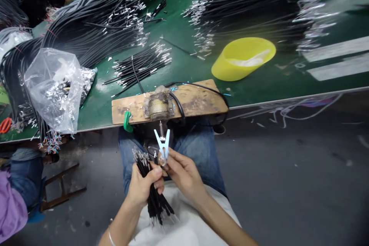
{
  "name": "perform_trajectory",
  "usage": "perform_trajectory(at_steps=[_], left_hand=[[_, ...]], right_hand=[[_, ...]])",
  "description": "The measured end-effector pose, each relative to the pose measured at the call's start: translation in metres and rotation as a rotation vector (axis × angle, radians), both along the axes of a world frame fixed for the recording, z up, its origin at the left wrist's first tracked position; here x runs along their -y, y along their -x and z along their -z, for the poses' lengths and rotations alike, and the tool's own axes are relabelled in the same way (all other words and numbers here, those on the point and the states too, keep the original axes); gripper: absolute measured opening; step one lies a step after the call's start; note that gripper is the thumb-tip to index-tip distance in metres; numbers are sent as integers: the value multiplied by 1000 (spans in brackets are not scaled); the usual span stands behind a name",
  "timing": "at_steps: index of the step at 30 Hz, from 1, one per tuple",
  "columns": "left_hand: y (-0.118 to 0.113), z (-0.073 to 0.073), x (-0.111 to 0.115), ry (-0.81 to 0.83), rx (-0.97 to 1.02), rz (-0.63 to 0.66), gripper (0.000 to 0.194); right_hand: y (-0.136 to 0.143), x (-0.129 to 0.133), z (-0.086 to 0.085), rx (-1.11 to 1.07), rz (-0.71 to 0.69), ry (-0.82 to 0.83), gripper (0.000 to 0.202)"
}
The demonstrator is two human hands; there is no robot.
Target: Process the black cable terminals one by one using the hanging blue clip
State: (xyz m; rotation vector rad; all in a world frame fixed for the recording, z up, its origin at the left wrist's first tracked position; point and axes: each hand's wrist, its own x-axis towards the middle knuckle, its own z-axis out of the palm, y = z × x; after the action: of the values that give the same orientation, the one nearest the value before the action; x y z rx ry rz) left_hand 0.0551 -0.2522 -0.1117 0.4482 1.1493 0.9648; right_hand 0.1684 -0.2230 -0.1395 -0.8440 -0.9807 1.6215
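Observation:
My left hand (144, 184) is closed around a bundle of short black cables (155, 207) with bare, silvery ends, held above my lap. Close beside it, my right hand (181, 171) has its fingers pinched at the lower end of a light blue clothespin (163, 144); what lies between the fingertips is too small to tell. One cable tip (155, 157) stands up apart from the bundle, next to those fingers. The clothespin is at the end of a metal shaft (161, 128) that sticks out from a small motor (158, 107).
The motor sits on a wooden board (198, 98) at the edge of the green table (184, 65), beside a green clamp (127, 122). Behind lie a pile of short cables (141, 65), longer cables (253, 4), a yellow container (227, 61) and a plastic bag (54, 88). Another person (14, 200) sits at left.

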Motion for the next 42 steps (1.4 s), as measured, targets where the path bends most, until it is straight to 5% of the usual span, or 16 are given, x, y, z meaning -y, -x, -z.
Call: perform_trajectory(at_steps=[9,13,15,17,22,25,32,42], left_hand=[[-5,-4,-3,-44,-36,28,40],[-4,-7,-5,-81,-109,58,36],[0,-10,-4,-98,-145,81,33],[3,-14,-5,-121,-180,94,33],[5,-24,-12,-219,-303,100,22],[4,-29,-16,-257,-369,96,16],[5,-36,-17,-317,-459,1,13],[-7,-32,-28,-309,-406,-81,29]], right_hand=[[-3,-5,-22,181,95,-106,23],[2,0,-19,427,460,-498,14],[-1,-2,-16,466,478,-636,17],[-7,-6,-15,347,297,-532,13],[-22,-25,-16,-129,-354,146,32],[-28,-40,-17,-117,-505,314,36],[-14,-67,-35,-310,-246,285,38],[4,-65,-37,-492,-233,345,42]])
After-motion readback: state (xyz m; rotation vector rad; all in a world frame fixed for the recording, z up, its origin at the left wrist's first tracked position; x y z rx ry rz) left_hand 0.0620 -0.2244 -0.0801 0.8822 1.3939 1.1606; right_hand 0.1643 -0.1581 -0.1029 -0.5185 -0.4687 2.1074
